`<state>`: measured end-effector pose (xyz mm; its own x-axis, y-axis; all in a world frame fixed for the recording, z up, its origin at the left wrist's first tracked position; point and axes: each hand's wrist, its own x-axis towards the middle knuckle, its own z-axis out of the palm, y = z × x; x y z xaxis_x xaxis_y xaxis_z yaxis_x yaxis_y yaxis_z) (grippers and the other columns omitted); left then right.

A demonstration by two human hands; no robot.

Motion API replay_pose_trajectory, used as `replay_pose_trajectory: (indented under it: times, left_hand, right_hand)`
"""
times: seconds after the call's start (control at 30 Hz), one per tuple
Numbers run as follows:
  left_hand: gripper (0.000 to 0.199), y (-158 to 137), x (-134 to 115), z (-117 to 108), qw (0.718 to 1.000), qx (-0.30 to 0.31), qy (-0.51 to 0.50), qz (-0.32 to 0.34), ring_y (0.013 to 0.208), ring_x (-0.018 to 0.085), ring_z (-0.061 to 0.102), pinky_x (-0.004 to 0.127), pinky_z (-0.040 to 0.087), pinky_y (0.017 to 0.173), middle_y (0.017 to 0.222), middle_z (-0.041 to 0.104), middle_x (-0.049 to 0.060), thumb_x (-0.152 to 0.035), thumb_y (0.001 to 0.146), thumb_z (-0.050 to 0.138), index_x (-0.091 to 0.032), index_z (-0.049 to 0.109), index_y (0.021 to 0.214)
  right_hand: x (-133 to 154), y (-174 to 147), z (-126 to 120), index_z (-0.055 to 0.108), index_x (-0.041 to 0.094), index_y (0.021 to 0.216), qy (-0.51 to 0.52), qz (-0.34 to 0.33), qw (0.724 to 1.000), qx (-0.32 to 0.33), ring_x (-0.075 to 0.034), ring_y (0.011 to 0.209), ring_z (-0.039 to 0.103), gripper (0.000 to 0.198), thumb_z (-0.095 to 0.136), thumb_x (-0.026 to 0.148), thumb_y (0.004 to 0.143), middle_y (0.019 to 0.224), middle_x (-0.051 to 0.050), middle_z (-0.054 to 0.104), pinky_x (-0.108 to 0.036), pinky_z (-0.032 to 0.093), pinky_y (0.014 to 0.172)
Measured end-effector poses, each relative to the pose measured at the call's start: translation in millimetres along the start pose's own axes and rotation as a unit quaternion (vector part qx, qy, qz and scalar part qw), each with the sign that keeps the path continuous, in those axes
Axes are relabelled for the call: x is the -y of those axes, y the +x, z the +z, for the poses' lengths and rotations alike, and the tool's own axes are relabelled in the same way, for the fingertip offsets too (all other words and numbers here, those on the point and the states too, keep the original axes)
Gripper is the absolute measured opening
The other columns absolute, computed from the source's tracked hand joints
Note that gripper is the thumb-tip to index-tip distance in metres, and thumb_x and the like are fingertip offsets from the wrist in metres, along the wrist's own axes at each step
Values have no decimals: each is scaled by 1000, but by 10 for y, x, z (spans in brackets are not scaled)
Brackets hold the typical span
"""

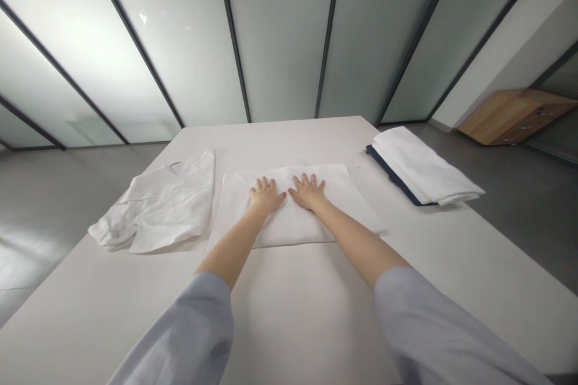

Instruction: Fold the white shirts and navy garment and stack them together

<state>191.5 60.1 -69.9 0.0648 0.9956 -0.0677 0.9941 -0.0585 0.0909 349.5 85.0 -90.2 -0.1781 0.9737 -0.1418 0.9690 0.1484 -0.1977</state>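
A white cloth (298, 225), folded into a flat rectangle, lies in the middle of the table. My left hand (266, 195) rests flat on its upper part with the fingers spread. Close beside it, my right hand (307, 192) presses on the same cloth, also flat with fingers apart. The two thumbs point toward each other and are nearly touching. Neither hand grips anything. The cloth's near edge is straight, and both forearms cross over it.
A crumpled white garment (174, 204) lies on the left of the white table (289, 313). Folded white cloth (424, 165) sits on a dark folded piece (392, 177) at the right edge. Frosted glass panels (280, 36) stand behind; a wooden cabinet (510, 117) is far right.
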Motion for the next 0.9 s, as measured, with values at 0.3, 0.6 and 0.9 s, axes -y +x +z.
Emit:
replay_pose_trajectory:
  times: [0.3,0.6,0.9]
  left_hand:
    - [75,-351,-327,53,996,75,-27,-33,144,40,20,61,25,108,157,22,23,-59,92,21,-11,37,146]
    - [76,53,-293,129,999,35,-12,-37,146,39,13,61,16,113,160,16,20,-58,92,19,-10,27,152]
    - [44,-32,-329,115,996,-77,-19,35,131,27,44,47,32,108,142,51,12,-38,96,31,-19,58,125]
  right_hand:
    - [-39,224,-189,25,26,153,9,8,1000,18,-40,145,9,68,30,58,94,162,-10,14,-65,12,111]
    - [-42,-194,-136,63,24,123,-25,-48,998,-26,-29,123,50,46,28,39,97,133,-11,58,-51,31,106]
    - [67,-234,-74,61,17,126,19,13,998,-51,-31,129,44,45,33,32,95,139,-13,54,-46,35,104]
